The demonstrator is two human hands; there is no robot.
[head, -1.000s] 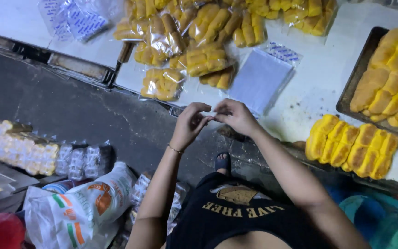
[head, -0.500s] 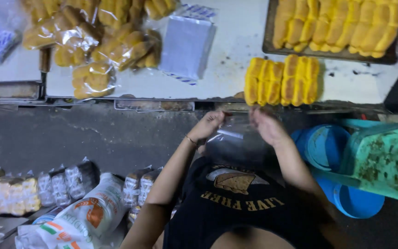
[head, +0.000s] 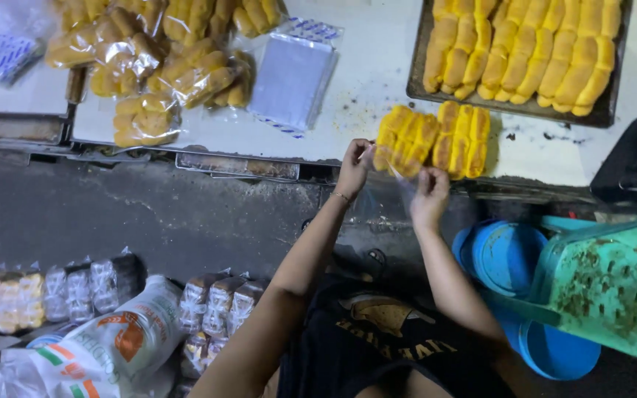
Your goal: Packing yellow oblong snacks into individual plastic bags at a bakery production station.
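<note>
Two hands were raised to the near edge of the white table (head: 377, 88), both pinching a clear plastic bag (head: 405, 184) held between them. The left hand (head: 353, 168) gripped the bag's upper edge with thumb and fingers closed on the film, its fingertips just at the nearest end of a block of yellow buns (head: 405, 138). The right hand (head: 429, 197) sat slightly lower and nearer the body, fingers curled on the bag's other side, so that the film hung down between the two hands and in front of the table edge. The bag itself was faint, and whether its mouth stood open could not be told.

That block of buns lay on the table right above the hands, touching a second block (head: 464, 139) beside it. Beyond them stood a dark baking tray (head: 607, 110) filled with rows of the same buns. To the left lay a flat stack of empty bags (head: 291, 77) and, farther left, a heap of bagged buns (head: 156, 66). Below the table, blue tubs (head: 506, 258) and a soiled green board (head: 606, 287) sat by the right arm, and wrapped packs (head: 75, 291) lined the floor on the left.
</note>
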